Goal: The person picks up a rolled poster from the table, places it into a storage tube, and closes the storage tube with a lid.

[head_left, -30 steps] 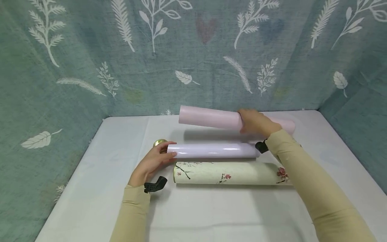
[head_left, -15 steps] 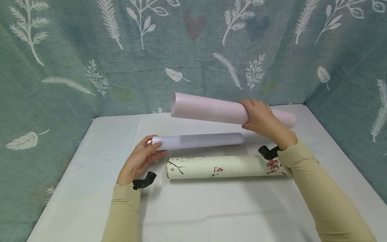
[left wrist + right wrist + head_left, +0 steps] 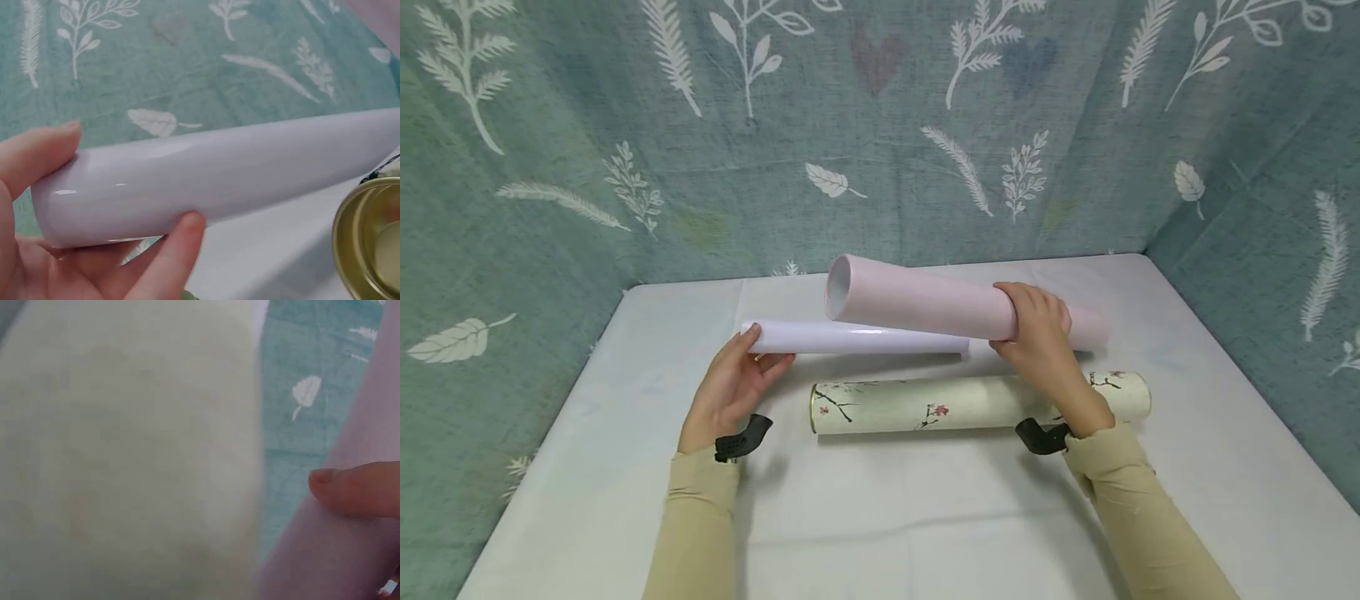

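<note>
My left hand [image 3: 730,390] holds the left end of a glossy white paper roll [image 3: 850,337]. In the left wrist view the thumb lies on top of this white roll [image 3: 219,175] and the fingers are under it. My right hand [image 3: 1041,337] grips a pink paper roll [image 3: 917,297] from above, right of its middle. The pink roll's hollow left end is raised and overlaps the white roll in the head view. Nearer to me lies a cream cardboard tube [image 3: 880,408] with a plum-blossom print, partly behind my right wrist. Its gold metal end [image 3: 365,240] shows in the left wrist view.
A white cloth [image 3: 910,517] covers the table under the rolls. Green leaf-print fabric [image 3: 880,167] hangs behind the table and along both sides. Black wrist cameras [image 3: 743,437] sit on both wrists.
The white roll has shifted left and away with my left hand. The pink roll rose, then came down nearer, its hollow end turning toward me. A gold round thing by my left hand no longer shows.
</note>
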Motion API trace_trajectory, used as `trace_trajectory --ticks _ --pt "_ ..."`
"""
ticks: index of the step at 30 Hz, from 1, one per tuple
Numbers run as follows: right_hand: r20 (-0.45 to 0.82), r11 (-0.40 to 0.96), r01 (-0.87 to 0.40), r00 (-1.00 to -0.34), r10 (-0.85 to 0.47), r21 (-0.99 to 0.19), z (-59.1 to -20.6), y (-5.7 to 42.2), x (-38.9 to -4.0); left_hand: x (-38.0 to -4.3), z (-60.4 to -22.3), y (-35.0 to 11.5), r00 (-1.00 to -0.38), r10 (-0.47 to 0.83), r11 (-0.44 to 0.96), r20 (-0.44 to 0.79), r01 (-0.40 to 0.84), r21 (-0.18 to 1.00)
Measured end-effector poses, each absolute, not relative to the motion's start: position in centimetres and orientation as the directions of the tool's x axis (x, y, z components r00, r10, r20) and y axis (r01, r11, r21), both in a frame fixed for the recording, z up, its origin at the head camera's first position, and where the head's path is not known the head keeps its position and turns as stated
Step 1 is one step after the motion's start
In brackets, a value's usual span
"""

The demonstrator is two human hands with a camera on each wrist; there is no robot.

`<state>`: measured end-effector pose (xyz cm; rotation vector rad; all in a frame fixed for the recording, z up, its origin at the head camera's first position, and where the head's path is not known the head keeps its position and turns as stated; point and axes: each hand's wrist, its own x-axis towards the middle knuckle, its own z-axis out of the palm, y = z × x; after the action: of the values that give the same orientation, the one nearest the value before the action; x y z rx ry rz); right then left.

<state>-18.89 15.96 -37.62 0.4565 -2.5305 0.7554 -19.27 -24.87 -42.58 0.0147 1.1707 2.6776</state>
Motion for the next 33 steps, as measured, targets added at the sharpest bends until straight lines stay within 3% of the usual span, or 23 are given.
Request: trace_trajectory --ticks 10,21,28,33 --pt "0.568 0.815 -0.425 -0.809 -0.147 -0.395 -39.9 15.1 -18.2 -19.1 -42.4 -25.8 -0.994 0.080 -0.754 -0.072 -0.107 0.648" --pt "0.593 0.835 -0.423 -0.791 -0.151 -0.351 -41.2 15.8 -18.6 -18.3 -42.9 -25.6 -0.999 0.043 -0.782 0.010 -0.027 0.622" --pt "0.568 0.844 -0.406 -0.808 -0.154 -0.349 -41.5 16.8 -18.6 -16.7 -42.9 -26.6 -0.998 0.036 -0.833 -0.056 -0.061 0.550" --pt "0.573 0.855 -0.403 -0.804 -0.160 -0.327 -41.6 17.6 -18.7 -16.3 -43.1 -27.1 -0.996 -0.031 -0.856 -0.081 -0.015 0.517"
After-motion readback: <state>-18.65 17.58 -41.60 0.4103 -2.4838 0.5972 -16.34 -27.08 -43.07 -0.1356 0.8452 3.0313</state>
